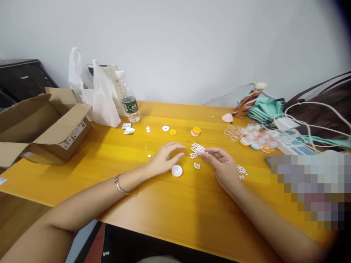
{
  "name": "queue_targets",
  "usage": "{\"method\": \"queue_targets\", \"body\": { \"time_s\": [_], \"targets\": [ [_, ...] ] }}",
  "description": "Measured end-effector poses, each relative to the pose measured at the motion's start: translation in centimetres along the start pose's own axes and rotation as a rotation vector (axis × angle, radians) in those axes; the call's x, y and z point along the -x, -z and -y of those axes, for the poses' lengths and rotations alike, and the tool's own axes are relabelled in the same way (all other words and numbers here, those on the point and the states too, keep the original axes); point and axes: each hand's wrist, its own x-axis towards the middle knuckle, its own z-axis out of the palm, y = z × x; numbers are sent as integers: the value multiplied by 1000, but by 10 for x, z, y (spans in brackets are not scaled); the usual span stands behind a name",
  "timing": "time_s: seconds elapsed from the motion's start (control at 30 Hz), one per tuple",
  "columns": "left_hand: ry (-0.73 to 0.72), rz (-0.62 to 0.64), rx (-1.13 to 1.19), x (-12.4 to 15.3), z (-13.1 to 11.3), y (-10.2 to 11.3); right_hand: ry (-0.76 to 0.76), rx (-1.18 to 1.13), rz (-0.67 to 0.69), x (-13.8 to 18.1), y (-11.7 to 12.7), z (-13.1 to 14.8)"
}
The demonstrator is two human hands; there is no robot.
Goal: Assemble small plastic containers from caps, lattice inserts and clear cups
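Head view looks down on a yellow wooden table [164, 204] set against a pale wall. At its left end an open cardboard box [41, 124] lies with its flaps spread, and just beside it a white plastic bag [101, 95] stands slumped. At the right end a dark bag [323, 106] rests behind a teal cloth [264, 109], with a white power strip [293, 144] and looping cables in front of them. A clear water bottle [128, 98] stands upright next to the plastic bag, and a brown bottle [246, 102] lies tilted against the cloth. Near the power strip sits a cluster of clear round shells [252, 137], some with orange inside. The left hand [164, 159] lies near the middle of the table with its fingers stretched out and loose, gripping nothing; a thin bracelet [119, 184] circles its wrist. The right hand [223, 166] faces it, thumb and forefinger pinched on a small bunch of white lattice pieces [197, 149], held just above the tabletop between the two hands. A white round cap [177, 170] sits just below the left fingertips. One loose lattice piece [196, 165] lies between cap and right hand, and more of them [241, 170] lie at the right hand's far side. Farther back are an orange disc [196, 130], a yellow ring [172, 132], a white ring [165, 128] and two foil scraps [128, 128].
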Motion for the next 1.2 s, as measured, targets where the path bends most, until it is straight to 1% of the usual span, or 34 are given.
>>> {"method": "queue_targets", "body": {
  "time_s": [0.07, 0.13, 0.23, 0.3, 0.37, 0.43, 0.5, 0.6, 0.73, 0.83, 0.87, 0.97, 1.0, 1.07, 1.13, 1.2],
  "targets": [
    [70, 98, -58, -18, 7, -5, 37, -3, -47, -3, 2, 0],
    [94, 250, -142, -41, 14, -13, 51, 3, -60, -3, 2, -1],
    [60, 311, -175, -76, 22, -28, 84, 25, -68, -3, 3, -1],
    [34, 365, -177, -93, 27, -39, 115, 38, -83, -3, 4, -2],
    [17, 417, -175, -103, 30, -47, 126, 43, -95, -4, 5, -2],
    [9, 440, -173, -105, 32, -52, 118, 46, -97, -4, 5, -2],
    [7, 434, -166, -104, 33, -52, 109, 51, -88, -4, 5, -2],
    [23, 400, -135, -99, 33, -44, 105, 53, -63, -2, 4, -2],
    [78, 300, -61, -82, 26, -22, 85, 39, -37, 0, 2, -1],
    [119, 238, 20, -58, 18, -1, 42, 34, -12, 2, 0, -1],
    [138, 223, 67, -49, 15, 5, 23, 38, 6, 3, -1, -2],
    [257, 142, 394, -21, 8, 18, -27, 45, 86, 7, -6, -2],
    [282, 114, 468, -15, 6, 19, -37, 46, 115, 8, -8, -2],
    [293, 61, 540, -6, 3, 19, -45, 53, 160, 11, -12, -1],
    [268, 14, 555, -3, 2, 16, -48, 67, 182, 13, -13, 0],
    [236, 3, 554, -3, 1, 13, -57, 75, 183, 14, -14, 2]
  ]
}}
